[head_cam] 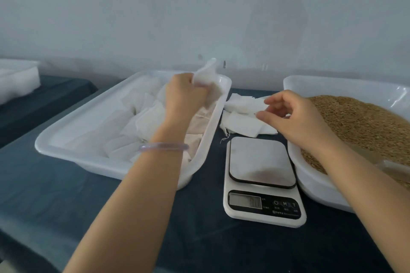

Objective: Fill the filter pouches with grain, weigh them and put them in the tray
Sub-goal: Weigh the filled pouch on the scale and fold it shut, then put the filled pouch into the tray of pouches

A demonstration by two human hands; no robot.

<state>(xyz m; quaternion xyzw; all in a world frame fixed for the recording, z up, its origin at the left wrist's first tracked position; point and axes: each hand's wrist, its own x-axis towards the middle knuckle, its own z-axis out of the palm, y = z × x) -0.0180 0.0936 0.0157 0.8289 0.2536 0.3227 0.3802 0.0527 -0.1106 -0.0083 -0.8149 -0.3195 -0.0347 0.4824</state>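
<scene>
My left hand [185, 93] grips a white filter pouch [207, 74] above the far right corner of the white tray [66, 139], which holds several filled pouches [142, 115]. My right hand [295, 117] hovers with loosely curled fingers over a pile of flat empty pouches [241, 115] on the table behind the scale; its fingertips are at the pile, and no grip shows. The digital scale [261, 162] stands in the middle with a bare platform. A white tub [310, 86] on the right is heaped with brown grain [359, 122].
A dark blue cloth [55, 206] covers the table. Another white container [17, 77] stands at the far left on a separate surface. A pale wall runs close behind the tray and the tub. A lilac bangle [164, 146] circles my left wrist.
</scene>
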